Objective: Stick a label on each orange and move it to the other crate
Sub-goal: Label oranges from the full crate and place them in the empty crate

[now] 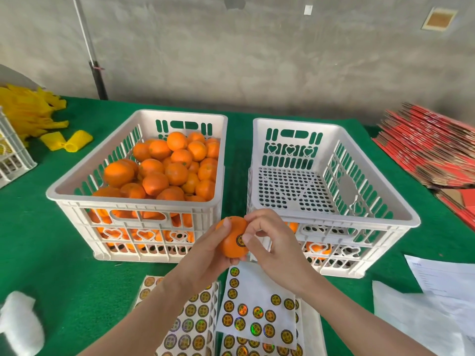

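Left grip (208,253) wraps orange (231,250); right grip (270,242) pinches it, thumb pressing label (239,241) down. Left crate (133,202) near full, right crate (334,218) holds few (seen through slots): barely started.

Oranges (164,165) in left crate (115,202); right crate (334,218) just beside; held orange (231,246) near, btwn crates; label sheets (257,286) nearest.

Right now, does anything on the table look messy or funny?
Only small things: one sticker sheet lies crooked over the other sheets, and two yellow foam nets lie apart from their pile.
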Action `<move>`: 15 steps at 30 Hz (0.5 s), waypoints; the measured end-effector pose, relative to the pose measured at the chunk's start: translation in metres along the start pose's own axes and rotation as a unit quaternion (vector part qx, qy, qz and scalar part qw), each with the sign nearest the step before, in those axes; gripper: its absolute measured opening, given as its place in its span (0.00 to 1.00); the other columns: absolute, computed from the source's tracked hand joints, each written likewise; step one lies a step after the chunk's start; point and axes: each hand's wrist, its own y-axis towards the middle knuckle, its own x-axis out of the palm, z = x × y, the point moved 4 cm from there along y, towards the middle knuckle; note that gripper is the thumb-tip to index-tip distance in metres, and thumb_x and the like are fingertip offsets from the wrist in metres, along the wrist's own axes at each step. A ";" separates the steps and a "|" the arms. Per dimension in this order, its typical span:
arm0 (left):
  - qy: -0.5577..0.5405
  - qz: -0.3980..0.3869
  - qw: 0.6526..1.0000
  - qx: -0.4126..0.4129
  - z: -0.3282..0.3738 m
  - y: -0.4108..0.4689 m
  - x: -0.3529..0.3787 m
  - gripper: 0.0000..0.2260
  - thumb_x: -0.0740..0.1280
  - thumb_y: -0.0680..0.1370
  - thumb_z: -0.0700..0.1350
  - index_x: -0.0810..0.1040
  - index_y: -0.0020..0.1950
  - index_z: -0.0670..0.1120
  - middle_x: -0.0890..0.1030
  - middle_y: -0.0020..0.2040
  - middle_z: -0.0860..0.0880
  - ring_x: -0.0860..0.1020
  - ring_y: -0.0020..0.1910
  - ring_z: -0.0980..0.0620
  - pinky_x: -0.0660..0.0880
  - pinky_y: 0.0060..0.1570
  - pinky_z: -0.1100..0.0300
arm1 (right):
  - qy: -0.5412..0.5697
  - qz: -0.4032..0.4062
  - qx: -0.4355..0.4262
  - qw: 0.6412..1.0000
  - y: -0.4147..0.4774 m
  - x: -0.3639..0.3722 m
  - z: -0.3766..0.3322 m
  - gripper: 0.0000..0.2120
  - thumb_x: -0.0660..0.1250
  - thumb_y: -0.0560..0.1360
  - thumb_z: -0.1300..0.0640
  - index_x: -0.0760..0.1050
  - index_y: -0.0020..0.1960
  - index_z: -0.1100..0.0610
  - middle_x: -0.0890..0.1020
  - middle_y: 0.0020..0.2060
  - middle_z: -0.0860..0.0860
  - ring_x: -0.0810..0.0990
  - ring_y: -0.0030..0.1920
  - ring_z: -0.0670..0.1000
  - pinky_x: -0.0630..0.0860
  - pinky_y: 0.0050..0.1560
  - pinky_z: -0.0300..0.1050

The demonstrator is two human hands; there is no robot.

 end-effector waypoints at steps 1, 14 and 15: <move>0.000 0.003 1.000 -0.001 0.001 -0.001 0.001 0.28 0.71 0.67 0.58 0.74 0.61 0.44 0.81 0.48 0.43 0.76 0.46 0.46 0.68 0.52 0.49 | -0.013 0.010 -0.011 1.000 0.000 0.001 -0.002 0.03 0.65 0.76 0.64 0.75 0.43 0.61 0.75 0.51 0.52 0.74 0.54 0.47 0.73 0.54 0.51; 0.284 0.078 0.953 0.078 0.046 -0.018 0.007 0.23 0.66 0.68 0.63 0.72 0.58 0.54 0.78 0.54 0.48 0.80 0.51 0.50 0.80 0.50 0.53 | 0.062 -0.043 -0.029 0.997 0.003 0.007 -0.014 0.27 0.68 0.72 0.50 0.60 0.67 0.39 0.70 0.62 0.35 0.71 0.62 0.39 0.70 0.58 0.32; 0.301 0.088 0.945 0.093 0.056 -0.017 0.012 0.24 0.64 0.67 0.65 0.72 0.58 0.54 0.78 0.54 0.48 0.80 0.52 0.50 0.80 0.49 0.56 | 0.046 -0.040 -0.047 0.997 0.009 0.006 -0.018 0.31 0.70 0.71 0.51 0.59 0.68 0.40 0.68 0.62 0.37 0.69 0.63 0.39 0.68 0.58 0.30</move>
